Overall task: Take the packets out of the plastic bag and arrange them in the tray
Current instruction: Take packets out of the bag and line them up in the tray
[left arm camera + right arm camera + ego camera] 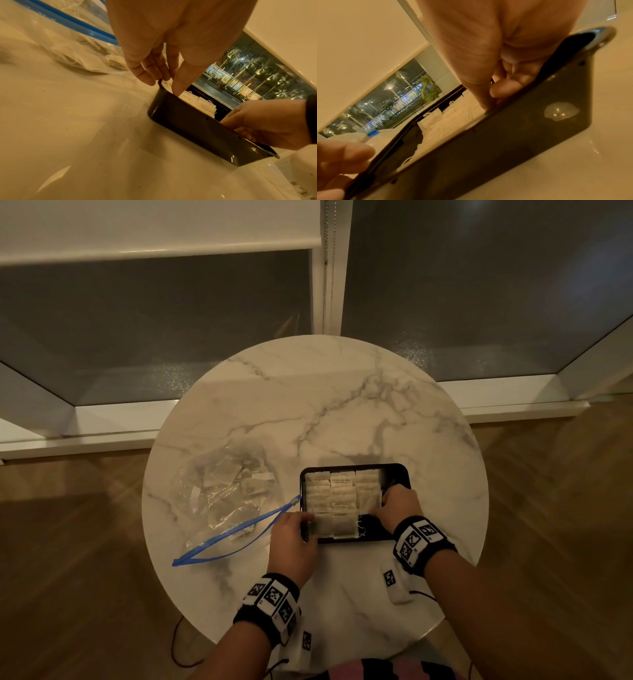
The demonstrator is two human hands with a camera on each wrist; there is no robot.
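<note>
Both hands are at the black tray (pixel 400 474) on the marble table (pixel 308 392): the left hand (pixel 291 542) has curled fingers gripping the tray's near-left corner, and the right hand (pixel 399 505) pinches a packet (pixel 368 501) in the third row. The packets sit in three rows, and the clear bag (pixel 222 494), just left of the tray, has a few inside.

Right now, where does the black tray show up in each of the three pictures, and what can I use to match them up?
Head: the black tray lies on the marble table, right of centre, between both hands.
Left wrist: black tray at centre right, seen from its side wall, under the left hand.
Right wrist: black tray fills the middle, running diagonally.
Shared landmark: the white packets inside it, also the blue-zipped plastic bag.
</note>
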